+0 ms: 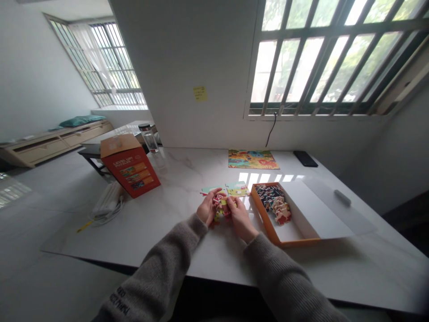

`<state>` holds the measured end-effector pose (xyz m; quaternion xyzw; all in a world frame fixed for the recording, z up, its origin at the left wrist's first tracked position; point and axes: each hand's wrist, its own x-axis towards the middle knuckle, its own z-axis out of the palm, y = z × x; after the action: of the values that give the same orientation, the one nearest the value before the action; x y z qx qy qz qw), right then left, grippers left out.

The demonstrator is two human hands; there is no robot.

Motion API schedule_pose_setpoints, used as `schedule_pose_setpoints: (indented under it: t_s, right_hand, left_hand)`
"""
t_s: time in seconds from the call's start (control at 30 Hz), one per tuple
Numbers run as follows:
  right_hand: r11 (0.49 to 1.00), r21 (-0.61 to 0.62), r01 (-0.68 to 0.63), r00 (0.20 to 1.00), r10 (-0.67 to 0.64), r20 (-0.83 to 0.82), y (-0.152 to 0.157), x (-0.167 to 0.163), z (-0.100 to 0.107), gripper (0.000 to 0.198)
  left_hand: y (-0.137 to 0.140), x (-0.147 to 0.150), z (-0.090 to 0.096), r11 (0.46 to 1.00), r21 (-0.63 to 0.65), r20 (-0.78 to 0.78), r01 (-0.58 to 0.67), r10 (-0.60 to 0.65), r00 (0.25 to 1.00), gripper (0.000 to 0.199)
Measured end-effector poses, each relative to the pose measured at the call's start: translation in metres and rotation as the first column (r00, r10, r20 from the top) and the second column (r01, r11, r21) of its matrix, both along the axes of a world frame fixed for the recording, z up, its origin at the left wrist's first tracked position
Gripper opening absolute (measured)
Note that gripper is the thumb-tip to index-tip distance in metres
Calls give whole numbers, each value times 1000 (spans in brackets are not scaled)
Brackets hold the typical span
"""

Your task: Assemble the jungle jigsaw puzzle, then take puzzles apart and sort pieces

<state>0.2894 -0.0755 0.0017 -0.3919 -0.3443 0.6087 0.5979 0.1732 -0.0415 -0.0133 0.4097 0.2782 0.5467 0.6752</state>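
While the left hand (205, 210), just below frame centre, curls around small pink-and-white puzzle pieces (217, 199), the right hand (241, 220) clamps a yellow-and-brown puzzle piece (224, 203) beside them.

Looks like a home, prob. the living rm: far left I see a barred window (115, 58) w/ sheer curtain (90, 42), plus a low drawer unit (50, 146) w/ teal cloth (80, 120) on top; far right, a 2nd barred window (301, 32) w/ greenery (362, 67) outside. Puzzle pieces (237, 188) on my marble-look tabletop (177, 179) fit too.
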Motion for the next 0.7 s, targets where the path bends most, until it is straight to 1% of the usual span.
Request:
schedule_pose_setpoints:
  t_s: [0.03,0.07,0.1,0.13,0.17,0.2,0.23,0.27,0.3,0.33,0.37,0.4,0.47,0.5,0.57,0.63,0.67,0.7]
  right_hand:
    - [1000,-16,-12,1000,12,12,-1,0,0,41]
    - [1000,-21,-22,1000,22,16,-1,0,0,42]
    - [1000,-17,-26,1000,26,15,-1,1,1,43]
    - [1000,-5,-18,1000,18,15,-1,2,2,44]
    - [1000,9,-5,1000,5,18,-1,3,4,46]
    - [1000,25,16,1000,-17,24,-1,5,6,47]
    - [998,39,45,998,-47,32,0,6,7,48]
    - [996,49,78,996,-80,43,0,7,8,48]
    - [992,55,110,992,-113,53,1,8,9,48]
    - [988,59,140,988,-144,62,2,9,9,48]
    - [984,65,166,983,-171,67,3,10,9,48]
    - [979,73,189,978,-194,70,4,10,8,49]
    - [971,92,221,971,-228,72,5,13,7,49]
    - [966,102,237,967,-245,73,6,15,6,49]
    - [953,119,277,954,-288,84,7,19,6,47]
    - [941,130,313,940,-327,102,9,23,6,45]
    - [937,131,324,935,-339,106,9,25,6,45]
    - [936,129,329,933,-343,106,10,27,5,44]
  left_hand:
    - [-1,1,0,1000,28,-26,11,-10,1000,50]
    - [0,0,-1,996,87,-94,9,-1,996,52]
    - [2,-3,-1,985,174,-193,-10,44,980,53]
    - [6,-9,-1,960,278,-307,-42,130,943,52]
    - [13,-18,-1,917,394,-419,-66,243,875,50]
    - [21,-27,0,862,495,-497,-114,388,776,50]
    - [29,-38,1,817,559,-576,-143,507,641,49]
    - [38,-47,2,790,596,-654,-143,580,486,50]
    - [46,-54,3,786,610,-719,-104,604,344,50]
    - [54,-59,3,796,605,-770,-24,592,239,49]
    - [60,-60,4,801,595,-798,59,582,156,50]
    - [65,-57,4,803,578,-816,145,571,93,52]
    - [73,-46,5,799,533,-832,278,555,1,58]
    - [77,-39,5,805,504,-840,313,542,-40,63]
    - [81,-27,6,832,441,-861,335,498,-104,73]
    - [84,-22,6,854,412,-877,318,467,-117,82]
    - [85,-21,6,857,416,-878,305,465,-109,83]
    - [85,-22,6,856,426,-877,292,470,-99,78]
